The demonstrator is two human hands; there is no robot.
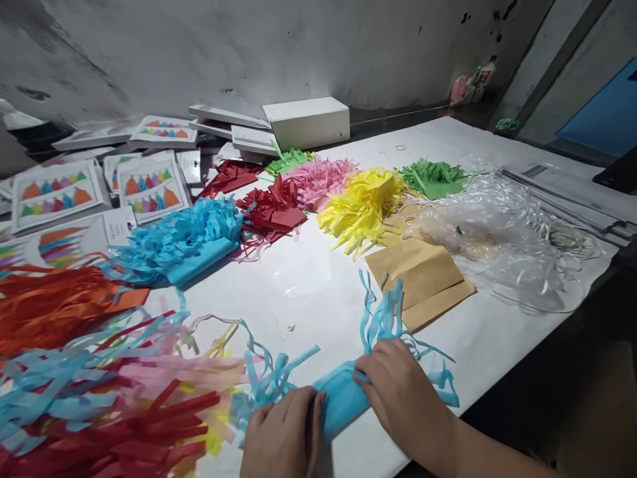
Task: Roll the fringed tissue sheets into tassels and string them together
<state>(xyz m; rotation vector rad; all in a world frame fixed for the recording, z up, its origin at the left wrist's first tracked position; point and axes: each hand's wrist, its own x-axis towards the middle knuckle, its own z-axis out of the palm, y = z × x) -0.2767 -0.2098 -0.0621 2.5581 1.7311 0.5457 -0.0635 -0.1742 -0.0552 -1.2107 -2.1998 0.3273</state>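
A blue fringed tissue paper piece (343, 398) lies at the front of the white table, its strips spreading out at both ends. My left hand (283, 431) has its fingers closed on the left part of this paper. On its right part, my right hand (398, 392) pinches the paper near the fringe. To the left of my left hand is a mixed heap of blue, red, pink and yellow strips (149, 398). A brown paper envelope (423, 279) lies just beyond my right hand.
Fringed bundles in orange (64, 299), blue (184, 239), red (273, 209), pink (323, 179), yellow (365, 202) and green (432, 176) arc across the table. Clear plastic (502, 245) lies right. Picture-printed packs (57, 192) and a white box (308, 123) stand behind.
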